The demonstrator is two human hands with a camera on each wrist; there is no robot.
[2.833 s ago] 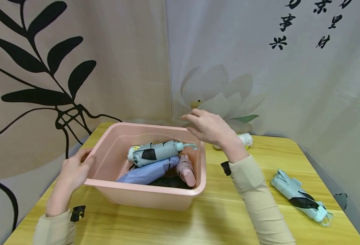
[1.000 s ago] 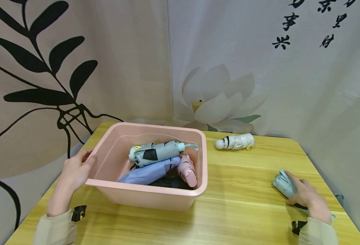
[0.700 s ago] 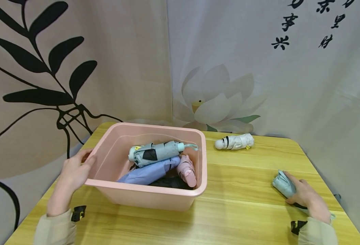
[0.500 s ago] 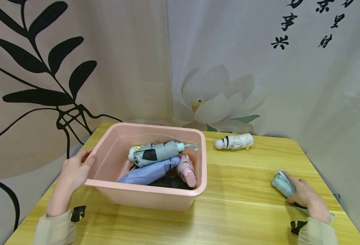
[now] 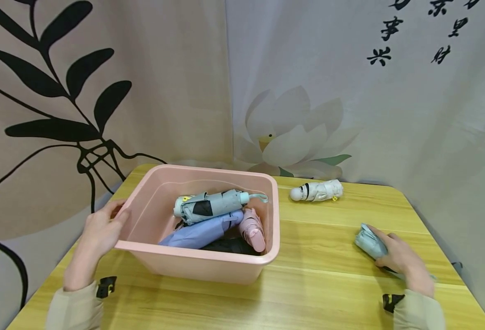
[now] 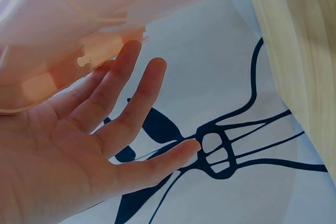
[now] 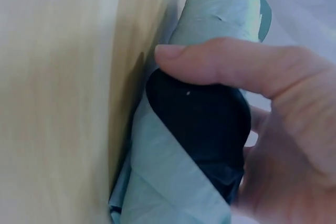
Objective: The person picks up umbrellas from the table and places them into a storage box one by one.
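Note:
My right hand [image 5: 403, 261] grips a folded light-blue umbrella [image 5: 370, 243] low over the right side of the table. In the right wrist view the thumb lies across this umbrella [image 7: 178, 166] at its black patch; the other fingers are mostly hidden behind it. At the left rim of a pink plastic bin [image 5: 193, 263], my left hand [image 5: 102, 229] holds on with the thumb over the edge. The left wrist view shows its other fingers [image 6: 149, 85] spread beneath the rim. Inside the bin lie a grey-blue umbrella [image 5: 222, 205], a periwinkle one [image 5: 205, 231] and a pink one [image 5: 252, 230].
A folded white umbrella [image 5: 318, 191] lies near the table's back edge, right of the bin. Something black [image 5: 232, 246] is at the bottom of the bin. The wooden table [image 5: 308, 293] meets a printed curtain [image 5: 176, 91] behind.
The right hand has gone from above the bin's right rim to the light-blue umbrella and gripped it. In the last half second it has shifted slightly left and away. The left hand stays put.

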